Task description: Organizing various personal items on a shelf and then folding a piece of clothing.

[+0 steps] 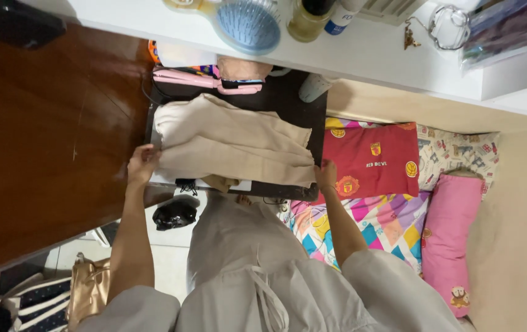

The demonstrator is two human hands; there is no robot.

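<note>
Between left hand and right hand: folded beige garment, both touching edges.

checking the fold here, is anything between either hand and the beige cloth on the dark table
Nothing visible. The left hand already touches one end of the beige cloth, and the right hand rests at its other end. The pink hair straightener lies beyond the cloth, not between it and the hands.
</note>
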